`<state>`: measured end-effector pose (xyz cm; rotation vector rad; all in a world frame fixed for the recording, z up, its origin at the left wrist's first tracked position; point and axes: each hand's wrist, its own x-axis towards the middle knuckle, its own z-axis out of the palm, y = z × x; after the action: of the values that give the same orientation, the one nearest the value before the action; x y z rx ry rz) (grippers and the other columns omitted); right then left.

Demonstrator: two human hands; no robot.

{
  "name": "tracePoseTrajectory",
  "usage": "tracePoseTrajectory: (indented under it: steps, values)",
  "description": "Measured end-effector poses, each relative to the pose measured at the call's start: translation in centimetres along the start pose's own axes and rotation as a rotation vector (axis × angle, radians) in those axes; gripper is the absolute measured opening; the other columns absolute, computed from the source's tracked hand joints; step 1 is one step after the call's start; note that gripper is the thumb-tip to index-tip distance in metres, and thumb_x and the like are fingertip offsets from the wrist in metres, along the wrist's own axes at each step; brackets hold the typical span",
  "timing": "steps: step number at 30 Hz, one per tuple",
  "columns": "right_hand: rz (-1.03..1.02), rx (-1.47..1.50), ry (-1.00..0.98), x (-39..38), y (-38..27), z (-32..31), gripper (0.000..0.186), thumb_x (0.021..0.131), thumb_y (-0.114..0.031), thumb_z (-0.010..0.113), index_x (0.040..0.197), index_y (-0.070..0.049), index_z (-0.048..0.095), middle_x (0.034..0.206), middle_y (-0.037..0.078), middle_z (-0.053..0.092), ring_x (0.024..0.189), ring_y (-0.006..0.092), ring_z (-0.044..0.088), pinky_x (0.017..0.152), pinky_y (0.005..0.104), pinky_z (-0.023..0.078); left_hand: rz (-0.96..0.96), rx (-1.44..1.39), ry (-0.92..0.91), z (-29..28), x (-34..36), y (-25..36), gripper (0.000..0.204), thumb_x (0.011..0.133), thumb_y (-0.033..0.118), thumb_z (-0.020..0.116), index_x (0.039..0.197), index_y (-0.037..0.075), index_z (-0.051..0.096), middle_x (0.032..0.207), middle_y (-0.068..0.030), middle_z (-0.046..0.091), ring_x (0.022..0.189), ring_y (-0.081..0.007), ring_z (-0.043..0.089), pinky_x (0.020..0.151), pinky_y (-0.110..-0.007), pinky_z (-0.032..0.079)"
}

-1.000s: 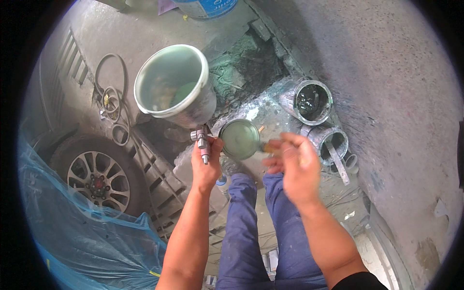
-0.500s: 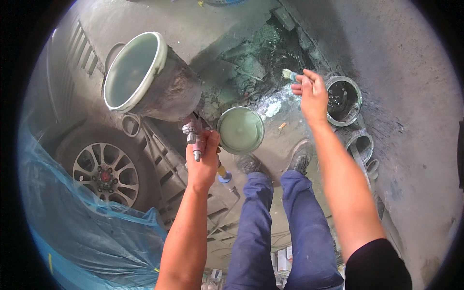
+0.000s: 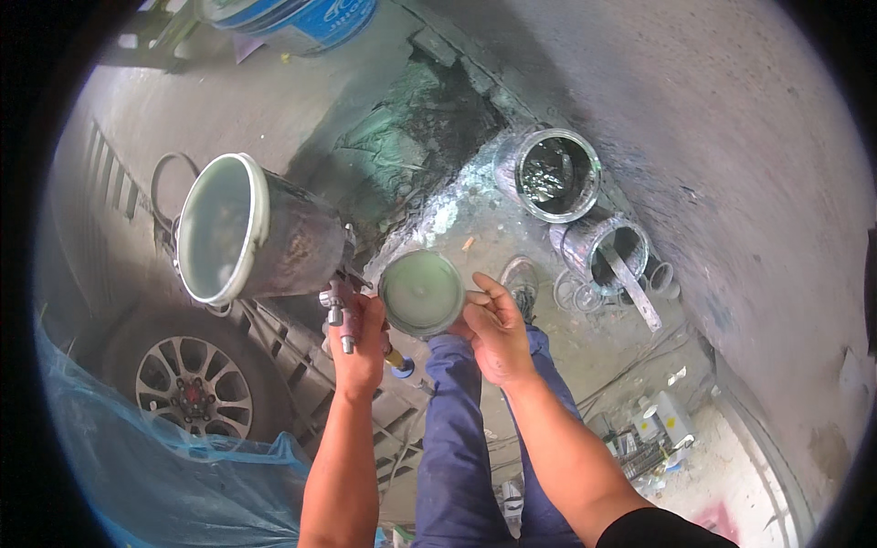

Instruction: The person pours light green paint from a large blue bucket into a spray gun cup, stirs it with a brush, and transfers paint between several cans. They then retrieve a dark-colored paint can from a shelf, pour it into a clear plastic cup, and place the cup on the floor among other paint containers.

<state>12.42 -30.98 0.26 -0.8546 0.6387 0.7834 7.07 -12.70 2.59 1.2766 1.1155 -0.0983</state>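
Note:
My left hand is wrapped round the handle of a spray gun with a reddish body and metal knobs. Just right of the gun, a round cup holds pale green liquid; it appears to be the gun's cup. My right hand is beside the cup's right rim, its fingers bent in a pinch. A small grey bit shows between those fingers and the rim, too little to name. No brush shows in this view. Beyond the gun stands a large stained bucket with a whitish rim.
On the right are an open can of dark liquid and a smaller can with a flat stick. A vehicle wheel and blue plastic sheet lie left. A blue-and-white bucket is at the top.
My right hand has come from the far right, where it held a small brush, down to the cup's rim. The gun and cup sit lower in view, and the view has shifted right.

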Motion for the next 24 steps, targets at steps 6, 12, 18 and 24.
tracePoseTrajectory:
  steps: [6,12,18,24]
  values:
    - [-0.041,-0.007,0.074,-1.3,-2.9,-2.1,0.053,0.088,0.001,0.064,0.136,-0.009,0.045,0.113,0.004,0.058,0.099,0.0177,0.061,0.077,0.0354,0.056,0.081,0.121,-0.136,2.8,-0.9,-0.4,0.016,0.096,0.019,0.06,0.093,0.003,0.06,0.075,-0.0019,0.06,0.065,-0.0089,0.055,0.06,-0.026,0.044]
    - [-0.135,-0.123,0.315,-0.6,-7.8,-6.7,0.051,0.086,-0.002,0.066,0.133,-0.006,0.048,0.11,0.004,0.058,0.091,0.0155,0.061,0.072,0.0315,0.055,0.061,0.136,-0.204,4.9,-1.6,0.0,0.019,0.095,0.02,0.06,0.096,0.001,0.061,0.086,-0.0073,0.068,0.078,-0.0135,0.063,0.071,-0.03,0.048]
    - [-0.275,-0.737,0.511,4.0,-17.1,-6.9,0.057,0.085,-0.008,0.068,0.135,0.001,0.043,0.104,0.009,0.06,0.082,0.0153,0.062,0.069,0.0292,0.052,0.059,0.225,-0.119,3.3,-1.2,-1.4,0.016,0.096,0.02,0.059,0.094,0.004,0.058,0.079,-0.0061,0.066,0.067,-0.0101,0.056,0.06,-0.027,0.044]
    - [-0.714,-1.848,0.391,9.5,-18.4,-4.6,0.056,0.081,-0.013,0.069,0.132,-0.003,0.048,0.112,0.021,0.06,0.101,0.0412,0.059,0.087,0.0464,0.05,0.034,0.218,-0.014,1.1,0.1,-3.7,0.015,0.096,0.019,0.058,0.09,0.006,0.054,0.083,-0.0077,0.066,0.067,-0.0104,0.054,0.058,-0.027,0.043]
